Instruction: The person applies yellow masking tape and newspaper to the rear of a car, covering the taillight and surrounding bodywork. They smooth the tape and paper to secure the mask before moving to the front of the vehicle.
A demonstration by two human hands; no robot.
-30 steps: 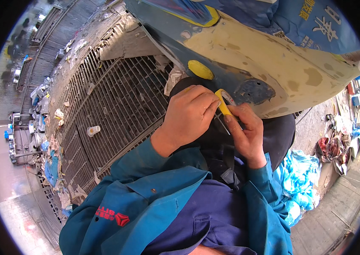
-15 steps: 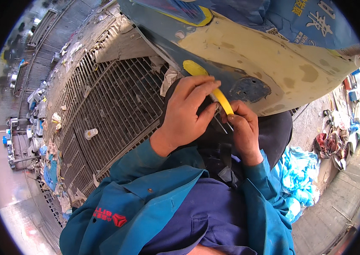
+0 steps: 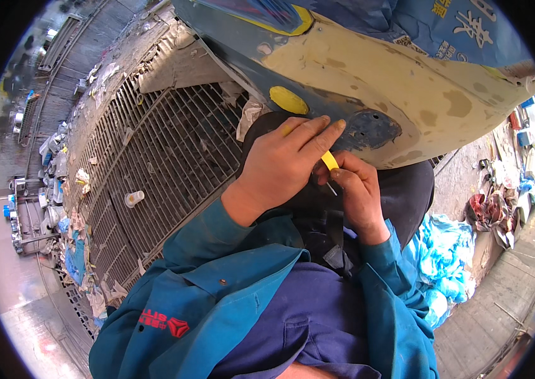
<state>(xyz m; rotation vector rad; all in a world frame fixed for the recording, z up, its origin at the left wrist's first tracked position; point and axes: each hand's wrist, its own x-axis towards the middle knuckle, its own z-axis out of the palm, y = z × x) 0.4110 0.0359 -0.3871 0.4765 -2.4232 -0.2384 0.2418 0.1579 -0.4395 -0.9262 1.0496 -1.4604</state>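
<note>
My left hand (image 3: 289, 155) is closed, its fingers over the upper end of a short strip of yellow masking tape (image 3: 329, 160). The tape's lower end runs into my right hand (image 3: 357, 189), which is closed with thumb and fingers pinched on it. A thin pale metal edge (image 3: 332, 188) pokes out below the tape between the hands; the rest of it is hidden. Just beyond my fingers stands a curved vehicle body panel (image 3: 368, 79), with beige filler and grey-blue paint. It bears an oval yellow patch (image 3: 288, 100) and a dark blue-grey sanded spot (image 3: 374, 130).
Blue printed masking film (image 3: 431, 31) covers the panel's top. A metal floor grating (image 3: 154, 158) lies to the left, with a small white cup (image 3: 133, 199) on it. Crumpled light-blue plastic (image 3: 447, 262) lies to the right, near red-brown rags (image 3: 491, 211).
Less of the yellow tape shows between my hands. My left hand has shifted slightly down over it, its fingers straighter. The yellow oval on the panel is now fully uncovered.
</note>
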